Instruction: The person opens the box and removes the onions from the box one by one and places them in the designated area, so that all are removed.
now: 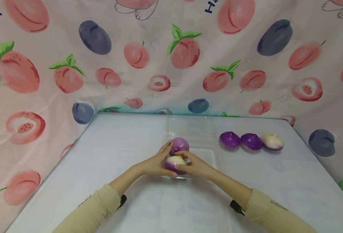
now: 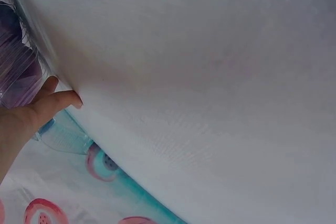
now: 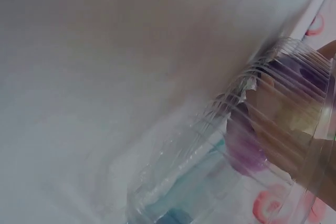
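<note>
A clear plastic box (image 1: 207,158) stands on the table with its lid folded back. In its left part lie a purple onion (image 1: 180,144) and, nearer me, a cream-and-purple onion (image 1: 171,162). My right hand (image 1: 199,166) holds the cream-and-purple onion between thumb and fingers, inside the box. The left hand (image 1: 155,164) lies along the box's left side, its extended fingers beside the onions and its thumb by the front edge. Through the ribbed plastic wall the right wrist view shows a purple onion (image 3: 244,148) next to the right hand.
To the right of the box, two purple onions (image 1: 230,140) and one cream-and-purple onion (image 1: 272,142) sit in a row on the white table (image 1: 116,139). The transparent lid (image 1: 190,126) lies toward the back. A fruit-print cloth (image 1: 159,42) hangs behind and at the sides.
</note>
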### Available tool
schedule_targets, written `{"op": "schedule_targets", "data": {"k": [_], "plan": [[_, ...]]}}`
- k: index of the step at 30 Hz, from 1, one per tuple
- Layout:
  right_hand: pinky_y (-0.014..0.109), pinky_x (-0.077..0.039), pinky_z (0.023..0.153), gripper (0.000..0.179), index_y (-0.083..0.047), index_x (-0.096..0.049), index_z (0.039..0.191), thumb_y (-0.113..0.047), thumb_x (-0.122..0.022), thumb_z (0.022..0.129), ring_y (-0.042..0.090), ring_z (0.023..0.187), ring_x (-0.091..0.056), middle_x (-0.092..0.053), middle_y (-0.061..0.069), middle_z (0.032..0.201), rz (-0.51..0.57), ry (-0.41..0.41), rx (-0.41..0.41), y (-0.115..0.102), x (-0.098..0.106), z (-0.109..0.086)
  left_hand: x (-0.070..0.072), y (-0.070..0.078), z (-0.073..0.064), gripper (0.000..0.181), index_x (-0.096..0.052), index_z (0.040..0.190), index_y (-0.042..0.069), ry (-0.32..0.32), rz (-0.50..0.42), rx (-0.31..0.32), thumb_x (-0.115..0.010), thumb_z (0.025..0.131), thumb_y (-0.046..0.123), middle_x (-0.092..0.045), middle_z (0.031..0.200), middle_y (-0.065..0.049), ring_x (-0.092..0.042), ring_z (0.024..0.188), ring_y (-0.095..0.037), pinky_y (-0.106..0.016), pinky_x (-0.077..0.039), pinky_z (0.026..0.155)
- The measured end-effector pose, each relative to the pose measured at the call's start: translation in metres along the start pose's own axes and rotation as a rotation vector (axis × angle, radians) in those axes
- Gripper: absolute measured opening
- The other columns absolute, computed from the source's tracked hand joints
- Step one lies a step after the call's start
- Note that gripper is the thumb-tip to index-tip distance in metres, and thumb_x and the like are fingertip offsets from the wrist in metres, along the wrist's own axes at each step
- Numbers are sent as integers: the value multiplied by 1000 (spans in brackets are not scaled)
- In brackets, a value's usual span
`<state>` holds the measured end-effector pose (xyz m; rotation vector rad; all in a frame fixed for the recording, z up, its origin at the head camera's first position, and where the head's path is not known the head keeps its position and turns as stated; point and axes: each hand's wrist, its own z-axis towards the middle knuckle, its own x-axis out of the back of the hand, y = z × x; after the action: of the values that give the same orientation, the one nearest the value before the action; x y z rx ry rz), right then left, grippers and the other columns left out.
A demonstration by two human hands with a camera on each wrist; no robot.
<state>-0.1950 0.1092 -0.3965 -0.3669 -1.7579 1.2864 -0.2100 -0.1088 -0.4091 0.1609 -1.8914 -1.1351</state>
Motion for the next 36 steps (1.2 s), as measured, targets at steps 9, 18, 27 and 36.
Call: {"op": "schedule_targets", "data": {"k": [9, 18, 27, 36], "plan": [[34, -52, 82, 46, -2, -46, 128, -25, -62, 91, 25, 102, -53, -53, 21, 118, -16, 15, -44, -1, -2, 3, 2, 1, 2, 121, 13, 151, 15, 9, 3, -18, -74, 74, 53, 21, 157, -9, 3, 145, -39, -56, -21, 113], [34, -55, 80, 49, -6, -45, 132, -29, -62, 91, 27, 102, -56, -50, 21, 125, 15, 30, -110, -6, 7, -4, 3, 3, 1, 121, 11, 151, 17, 15, 21, 8, -75, 74, 52, 20, 158, -6, 1, 145, -38, -55, -22, 113], [41, -53, 87, 52, -8, -42, 136, -29, -61, 91, 33, 111, -54, -47, 21, 133, 10, 44, -134, -5, 17, -10, 2, 5, -1, 119, 10, 151, 17, 25, 26, 19, -76, 74, 48, 19, 158, -7, 3, 146, -36, -54, -18, 115], [49, -49, 94, 64, -11, -39, 139, -36, -66, 87, 40, 119, -50, -43, 19, 140, -30, 81, -110, -8, 31, -24, -1, 3, 1, 118, 9, 152, 18, 27, 39, 18, -77, 75, 45, 18, 158, -7, 4, 146, -34, -53, -17, 116]]}}
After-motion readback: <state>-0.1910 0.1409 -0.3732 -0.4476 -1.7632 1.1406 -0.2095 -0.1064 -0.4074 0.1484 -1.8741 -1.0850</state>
